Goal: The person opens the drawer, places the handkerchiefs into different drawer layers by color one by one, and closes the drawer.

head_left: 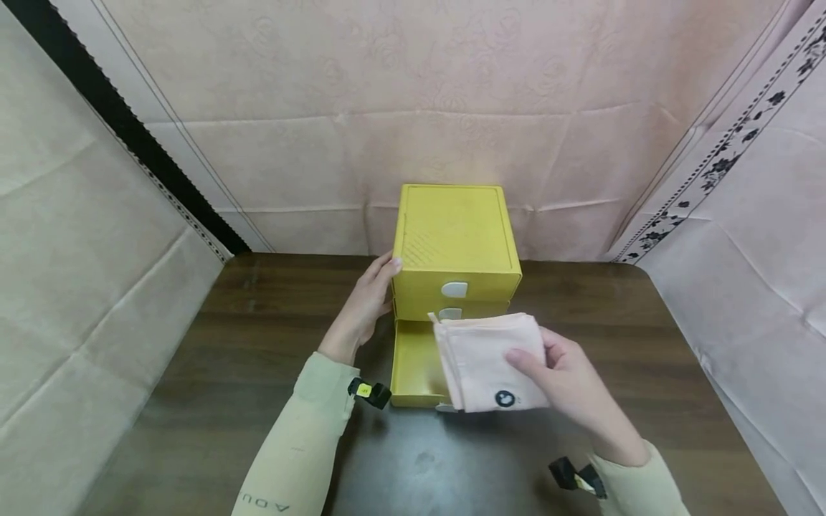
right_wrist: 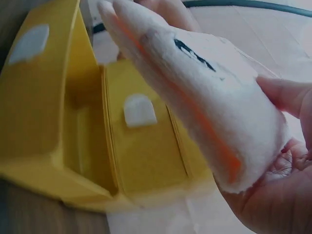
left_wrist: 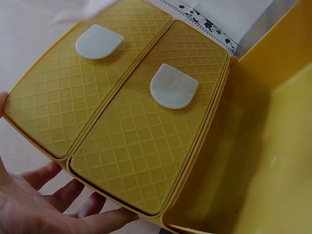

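Note:
A yellow drawer box (head_left: 457,229) stands on the table, with white tabs on its drawer fronts. Its bottom drawer (head_left: 413,369) is pulled out, and the part of the inside that shows in the left wrist view holds nothing. My left hand (head_left: 363,308) rests against the box's left side, fingers (left_wrist: 105,220) extended along the edge. Between thumb and fingers my right hand (head_left: 574,376) grips a folded pale towel (head_left: 487,362) with a round dark logo. The towel hangs over the right part of the open drawer and hides it. Its layered, fluffy edge shows in the right wrist view.
The dark wooden table (head_left: 271,401) extends to both sides of the box. A pale cloth curtain (head_left: 361,86) hangs right behind it, and more cloth walls the left and right sides. Each wrist wears a small black device.

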A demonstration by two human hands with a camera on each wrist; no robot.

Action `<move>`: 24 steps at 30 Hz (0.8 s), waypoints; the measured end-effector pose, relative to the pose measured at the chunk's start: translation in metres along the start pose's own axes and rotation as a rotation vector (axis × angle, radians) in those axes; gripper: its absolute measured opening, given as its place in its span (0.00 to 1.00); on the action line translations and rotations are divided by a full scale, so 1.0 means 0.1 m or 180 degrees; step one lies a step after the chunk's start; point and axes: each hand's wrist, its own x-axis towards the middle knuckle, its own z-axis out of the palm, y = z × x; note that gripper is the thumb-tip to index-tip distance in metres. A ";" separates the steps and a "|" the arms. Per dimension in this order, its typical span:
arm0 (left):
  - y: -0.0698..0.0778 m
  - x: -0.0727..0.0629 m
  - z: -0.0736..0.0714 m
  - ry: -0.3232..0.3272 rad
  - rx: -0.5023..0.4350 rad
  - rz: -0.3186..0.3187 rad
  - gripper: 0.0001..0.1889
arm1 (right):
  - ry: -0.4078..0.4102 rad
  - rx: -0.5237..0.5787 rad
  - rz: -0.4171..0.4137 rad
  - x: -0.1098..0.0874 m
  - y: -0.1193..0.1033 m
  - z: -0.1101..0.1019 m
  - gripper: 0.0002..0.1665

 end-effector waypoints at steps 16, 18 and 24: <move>-0.02 0.02 0.01 -0.0048 -0.0009 0.0056 0.32 | 0.0240 0.0347 0.0518 0.57 0.49 0.72 0.20; -0.02 0.02 0.00 -0.0037 -0.0025 0.0070 0.32 | 0.0232 0.0317 0.0492 0.60 0.48 0.75 0.20; -0.02 0.02 -0.01 -0.0038 -0.0023 0.0056 0.32 | 0.0332 0.0052 0.0427 0.70 0.50 0.86 0.17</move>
